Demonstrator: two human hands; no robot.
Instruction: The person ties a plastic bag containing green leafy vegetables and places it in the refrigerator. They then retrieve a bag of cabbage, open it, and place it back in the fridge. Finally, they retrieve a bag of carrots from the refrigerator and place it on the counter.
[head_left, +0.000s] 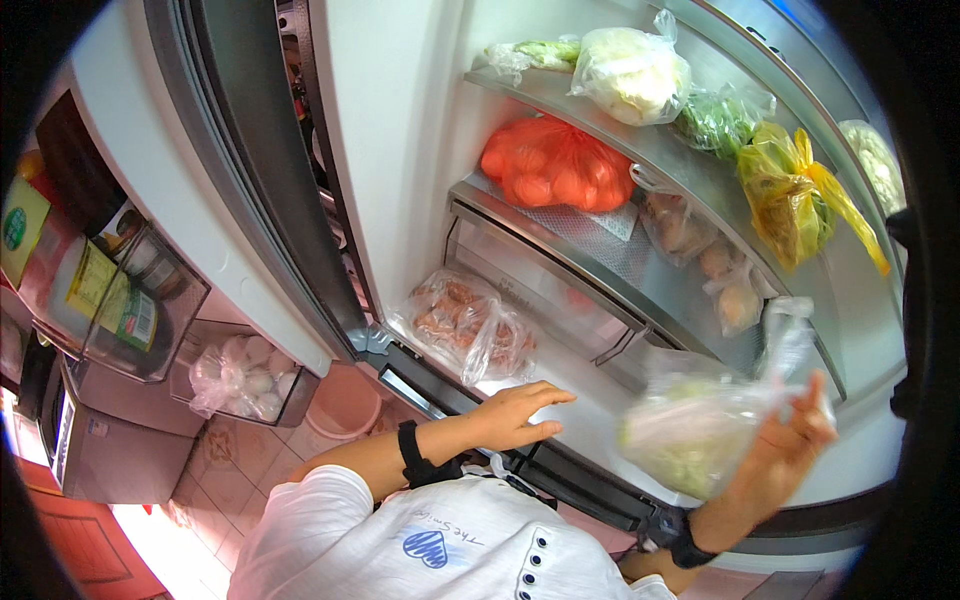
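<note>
My left hand (517, 416), fingers apart and holding nothing, hovers over the front edge of the refrigerator's bottom compartment. My right hand (795, 427) has its fingers on the gathered plastic of a clear bag with a pale green vegetable (675, 442), perhaps cabbage; motion blurs the bag. Behind my left hand, a clear plastic bag of brownish food pieces (472, 322) rests on the compartment floor. Just behind the blurred bag, a twist of clear plastic (787, 330) stands up. Black bands circle both my wrists.
A transparent drawer (540, 262) sits under a shelf holding a red bag of round items (559, 165). Higher up are a bagged pale vegetable (634, 75), bagged greens (716, 120) and a yellow bag (787, 195). At left, the open door (172, 142) carries bins; a pink bucket (345, 401) stands below.
</note>
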